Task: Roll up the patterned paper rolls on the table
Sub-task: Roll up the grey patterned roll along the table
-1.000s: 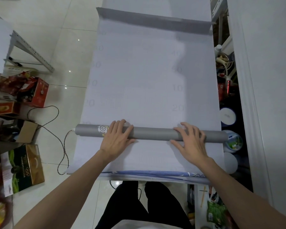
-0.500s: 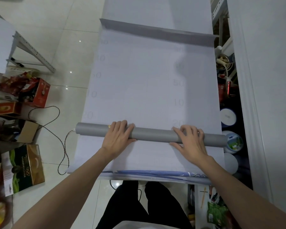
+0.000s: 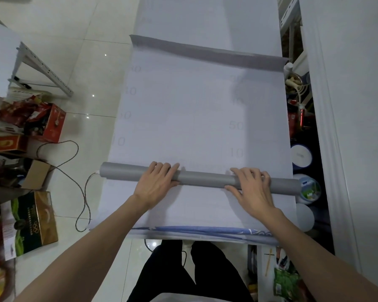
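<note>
A grey paper roll [image 3: 202,178] lies crosswise on the table, partly wound. Its unrolled sheet [image 3: 183,118] stretches away from me, pale side up with faint printed numbers. The sheet's far end curls up as a grey strip [image 3: 205,53]. My left hand [image 3: 156,182] grips the roll left of centre, fingers over the top and thumb on the near side. My right hand [image 3: 252,188] grips it the same way toward the right end. A blue-patterned paper edge [image 3: 205,231] shows at the table's near edge.
The white table [image 3: 205,16] continues beyond the sheet. On the floor at left are a red box [image 3: 50,123], a green and gold box [image 3: 31,223], a looped cable [image 3: 70,162] and a metal rack leg [image 3: 44,70]. Round tubs [image 3: 301,155] stand in the gap at right.
The roll has turned away from me: its white swirl mark rotated out of sight, and the sheet's curled far edge and printed numbers have come closer to the roll. Both hands stay on it.
</note>
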`<state>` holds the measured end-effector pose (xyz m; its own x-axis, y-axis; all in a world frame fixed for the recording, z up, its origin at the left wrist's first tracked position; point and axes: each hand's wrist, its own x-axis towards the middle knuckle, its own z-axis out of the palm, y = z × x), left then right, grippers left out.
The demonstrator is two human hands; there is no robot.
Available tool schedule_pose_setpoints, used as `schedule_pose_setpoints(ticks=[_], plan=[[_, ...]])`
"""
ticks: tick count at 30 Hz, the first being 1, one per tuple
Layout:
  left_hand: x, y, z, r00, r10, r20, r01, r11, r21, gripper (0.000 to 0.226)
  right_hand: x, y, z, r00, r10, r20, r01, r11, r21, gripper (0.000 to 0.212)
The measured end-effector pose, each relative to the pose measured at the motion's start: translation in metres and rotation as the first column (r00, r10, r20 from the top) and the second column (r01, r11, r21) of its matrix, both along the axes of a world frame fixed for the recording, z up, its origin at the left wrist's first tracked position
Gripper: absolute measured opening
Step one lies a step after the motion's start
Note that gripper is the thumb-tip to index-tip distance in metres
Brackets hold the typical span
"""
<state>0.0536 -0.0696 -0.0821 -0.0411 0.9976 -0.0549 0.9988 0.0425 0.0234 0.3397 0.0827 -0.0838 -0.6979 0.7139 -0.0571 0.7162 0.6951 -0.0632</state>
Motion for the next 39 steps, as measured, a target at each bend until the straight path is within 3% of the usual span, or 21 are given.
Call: schedule_pose_setpoints(ticks=[6, 9, 14, 18, 22, 27, 30, 34, 39], plan=[[-0.001, -0.007, -0.006, 0.999, 0.044, 0.011, -0.044, 0.999, 0.002, 0.054, -0.002, -0.004, 0.001, 0.999, -0.042, -0.011, 0.042, 0.999, -0.002, 0.042], [0.002, -0.004, -0.006, 0.997, 0.074, 0.030, -0.076, 0.995, 0.057, 0.046, -0.003, -0.002, 0.003, 0.999, -0.026, 0.031, 0.027, 1.000, -0.008, 0.049], [-0.003, -0.003, -0.008, 0.997, 0.050, 0.058, -0.054, 0.996, 0.076, 0.039, -0.005, 0.004, 0.005, 1.000, -0.024, 0.013, 0.024, 1.000, -0.012, 0.042], [-0.005, -0.004, -0.009, 0.998, 0.055, 0.025, -0.056, 0.998, 0.032, 0.054, -0.003, 0.000, -0.003, 0.999, -0.040, 0.000, 0.040, 0.998, -0.041, 0.043], [-0.005, -0.001, -0.005, 0.998, 0.059, 0.004, -0.059, 0.998, 0.005, 0.061, -0.004, 0.000, -0.004, 1.000, 0.001, 0.015, -0.001, 1.000, -0.021, 0.059], [-0.007, -0.004, -0.007, 0.992, 0.064, 0.107, -0.069, 0.997, 0.041, 0.052, -0.009, 0.003, 0.002, 1.000, -0.020, -0.011, 0.019, 0.999, -0.040, 0.040], [-0.006, -0.012, -0.011, 0.992, 0.094, 0.084, -0.099, 0.993, 0.060, 0.059, -0.009, 0.002, 0.001, 0.998, -0.054, -0.029, 0.052, 0.996, -0.075, 0.037], [-0.009, -0.011, -0.008, 0.995, 0.081, 0.057, -0.085, 0.993, 0.079, 0.057, -0.006, 0.003, 0.004, 0.998, 0.029, 0.048, -0.025, 0.997, -0.074, 0.054], [-0.014, -0.004, -0.010, 0.995, 0.057, 0.080, -0.064, 0.993, 0.101, 0.046, -0.011, 0.007, 0.007, 0.999, -0.019, -0.047, 0.015, 0.996, -0.083, 0.038]])
